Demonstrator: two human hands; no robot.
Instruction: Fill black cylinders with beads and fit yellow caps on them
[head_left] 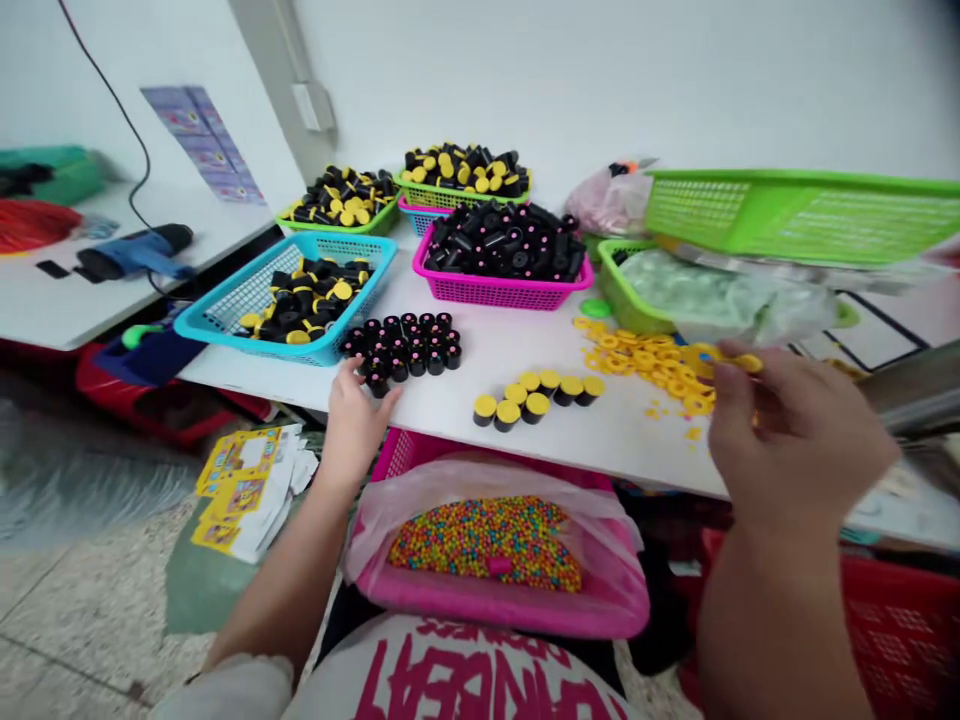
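My left hand (352,420) is at the front left corner of a block of small black cylinders (405,350) with pink dots on top. Its thumb and index finger close around one black cylinder (377,384). To the right, my right hand (802,435) pinches yellow plastic caps (742,362) above the edge of a pile of yellow ring-like caps (649,362); its other fingers are partly hidden. Between my hands, several black cylinders with yellow caps (535,406) stand upright on the white table (450,408).
Behind stand a blue basket (199,318) and green basket (397,187) of yellow-capped cylinders, and a magenta basket (502,292) of black ones. A green basket (810,215) tilts at right. A pink tub (517,612) of colourful beads (480,540) sits below the table edge.
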